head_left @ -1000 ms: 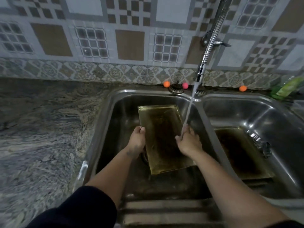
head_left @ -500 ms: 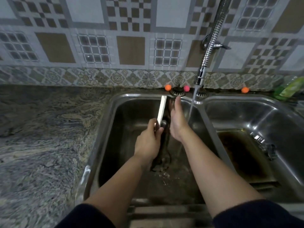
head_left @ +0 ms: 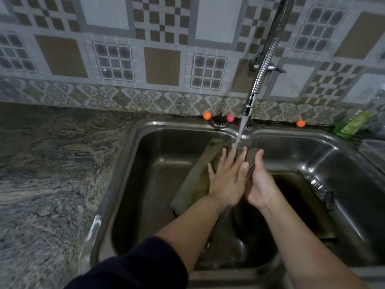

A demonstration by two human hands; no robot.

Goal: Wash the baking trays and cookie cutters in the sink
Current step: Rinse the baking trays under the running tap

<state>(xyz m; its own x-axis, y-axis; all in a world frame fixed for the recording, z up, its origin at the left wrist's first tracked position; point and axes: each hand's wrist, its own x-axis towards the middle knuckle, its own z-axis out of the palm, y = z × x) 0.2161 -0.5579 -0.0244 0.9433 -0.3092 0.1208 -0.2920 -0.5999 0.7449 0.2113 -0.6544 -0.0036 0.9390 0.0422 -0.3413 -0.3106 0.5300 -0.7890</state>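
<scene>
Currently, a tray (head_left: 193, 180) is held tilted in the left basin (head_left: 145, 184) of the sink, near the divider between the two basins, with its far end raised toward the basin's back right corner. The left hand (head_left: 227, 182) is laid flat on the tray's upturned face, fingers straight and spread, fingertips toward the tray's far end. The right hand (head_left: 259, 182) is set against the tray's right edge, palm turned toward the left hand, thumb up and touching the left hand's side; its fingers are hidden behind the tray, so whether they curl round the edge cannot be told. The tray's lower left part is seen uncovered to the left of the left hand, and its near end is sunk toward the basin floor beneath the left wrist.

Water (head_left: 239, 134) is poured from the tap (head_left: 250, 103) above the divider and is met by the left hand's fingertips at the tray's far end.

A second tray (head_left: 291, 197), dark, is laid in the right basin (head_left: 343, 163), just right of the right hand. Two orange balls (head_left: 206, 115) and a pink ball (head_left: 230, 118) are set along the sink's back rim.
</scene>
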